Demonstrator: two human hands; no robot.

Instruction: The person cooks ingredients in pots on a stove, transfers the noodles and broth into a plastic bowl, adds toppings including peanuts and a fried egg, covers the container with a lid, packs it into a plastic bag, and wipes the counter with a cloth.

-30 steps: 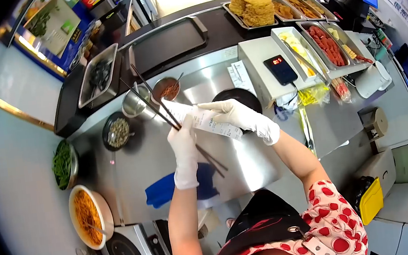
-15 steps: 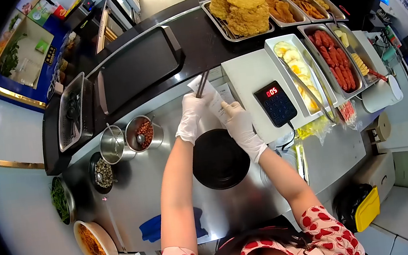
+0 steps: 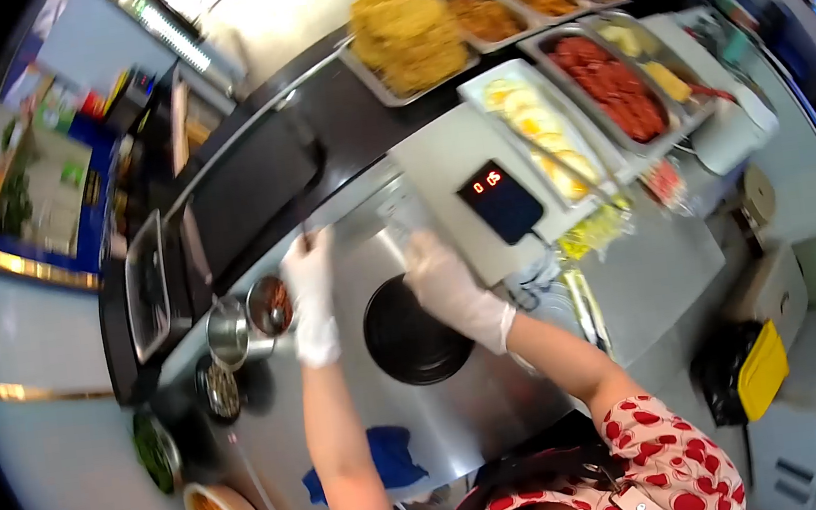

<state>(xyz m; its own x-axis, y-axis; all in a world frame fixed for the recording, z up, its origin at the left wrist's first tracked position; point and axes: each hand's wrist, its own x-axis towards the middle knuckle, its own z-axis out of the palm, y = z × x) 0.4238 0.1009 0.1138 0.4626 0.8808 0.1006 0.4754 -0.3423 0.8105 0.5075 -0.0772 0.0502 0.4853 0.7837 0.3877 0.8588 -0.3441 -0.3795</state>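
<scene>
White gloves cover both hands. My left hand (image 3: 313, 291) is closed around dark chopsticks (image 3: 302, 210), blurred, that point up over the counter's back edge. It is beside the metal bowl of red-brown food (image 3: 270, 306). My right hand (image 3: 447, 286) is closed at the upper right rim of a round black plate or pan (image 3: 413, 340); its fingertips touch a blurred white paper slip (image 3: 400, 214) that lies near the counter's back.
A timer-like device (image 3: 501, 206) showing red digits sits on a white box beside a tray of fried eggs (image 3: 540, 134). Trays of sausages (image 3: 610, 86) and fried cutlets (image 3: 409, 38) stand behind. A blue cloth (image 3: 391, 456) lies near the front edge. Small bowls stand left.
The view has swung. My hands have moved apart; the left one has the chopsticks and no longer touches the paper, which is now at my right hand's fingertips.
</scene>
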